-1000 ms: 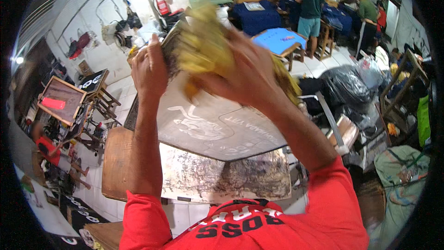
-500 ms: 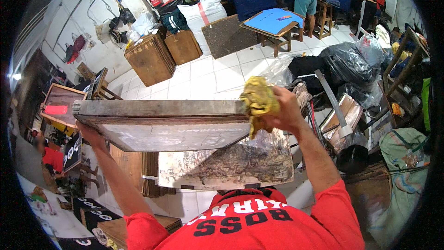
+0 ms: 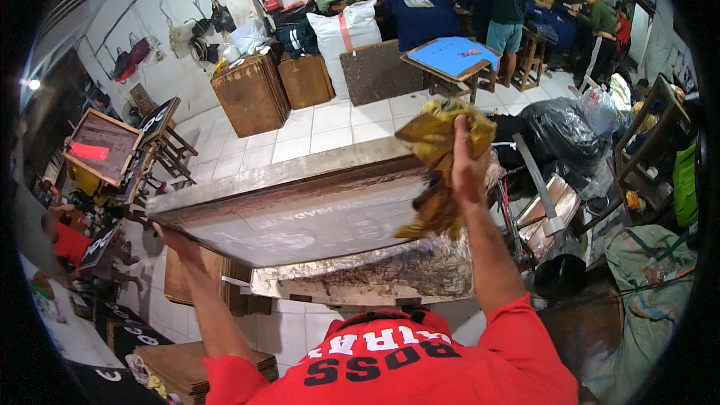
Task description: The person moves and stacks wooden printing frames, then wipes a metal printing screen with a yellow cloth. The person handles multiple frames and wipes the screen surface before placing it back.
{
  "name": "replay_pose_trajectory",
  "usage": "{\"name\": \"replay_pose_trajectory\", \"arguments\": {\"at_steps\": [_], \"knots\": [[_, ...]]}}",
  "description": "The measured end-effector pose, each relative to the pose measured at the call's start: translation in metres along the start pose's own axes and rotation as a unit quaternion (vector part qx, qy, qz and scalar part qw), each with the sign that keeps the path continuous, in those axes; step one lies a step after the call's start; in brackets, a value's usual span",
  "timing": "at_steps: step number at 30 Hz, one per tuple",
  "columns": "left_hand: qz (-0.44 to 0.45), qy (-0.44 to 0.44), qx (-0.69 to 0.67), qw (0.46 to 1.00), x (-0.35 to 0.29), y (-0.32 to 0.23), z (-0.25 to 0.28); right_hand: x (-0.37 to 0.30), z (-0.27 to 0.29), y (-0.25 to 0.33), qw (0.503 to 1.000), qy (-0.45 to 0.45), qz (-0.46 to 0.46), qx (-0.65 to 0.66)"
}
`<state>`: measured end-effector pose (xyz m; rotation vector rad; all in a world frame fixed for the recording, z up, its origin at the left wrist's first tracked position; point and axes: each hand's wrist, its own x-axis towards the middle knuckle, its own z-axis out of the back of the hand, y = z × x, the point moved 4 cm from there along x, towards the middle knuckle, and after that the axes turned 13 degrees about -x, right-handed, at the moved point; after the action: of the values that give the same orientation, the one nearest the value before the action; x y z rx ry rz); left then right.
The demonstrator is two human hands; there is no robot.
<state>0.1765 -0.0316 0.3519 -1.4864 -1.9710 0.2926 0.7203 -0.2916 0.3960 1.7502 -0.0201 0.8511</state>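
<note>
A wooden screen-printing frame (image 3: 330,217) with pale mesh and faint lettering is held up tilted before me, its right end higher than its left. My left hand (image 3: 174,241) grips the lower left corner; the frame hides part of its fingers. At the right end, my right hand (image 3: 466,169) is closed round a crumpled yellow-brown rag (image 3: 444,135). The rag hangs over that end of the frame and hides it, so whether this hand also bears the frame cannot be seen. Beneath is a stained, pale board (image 3: 375,279), partly covered by the frame.
Brown boards (image 3: 246,94) stand stacked by the wall beside a white sack (image 3: 346,37). A low table (image 3: 450,56) with a blue top stands farther back. Black plastic bags (image 3: 562,124) and a metal bar (image 3: 536,176) lie to the right. Several people work nearby.
The frame has tilted, its left end lower and its right end higher. My right hand has turned upright, and the rag now spreads and hangs lower. My left hand has moved down and right.
</note>
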Motion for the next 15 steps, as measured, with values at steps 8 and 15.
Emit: {"name": "replay_pose_trajectory", "arguments": {"at_steps": [8,15], "knots": [[0.153,-0.055,-0.093,0.982,-0.022,0.104,0.096,0.025,-0.094,0.198,0.908,0.094,0.319,-0.255],[-0.168,-0.278,0.381,0.866,0.012,-0.018,0.011,0.0,-0.169,0.226,0.891,0.078,0.258,-0.364]]}}
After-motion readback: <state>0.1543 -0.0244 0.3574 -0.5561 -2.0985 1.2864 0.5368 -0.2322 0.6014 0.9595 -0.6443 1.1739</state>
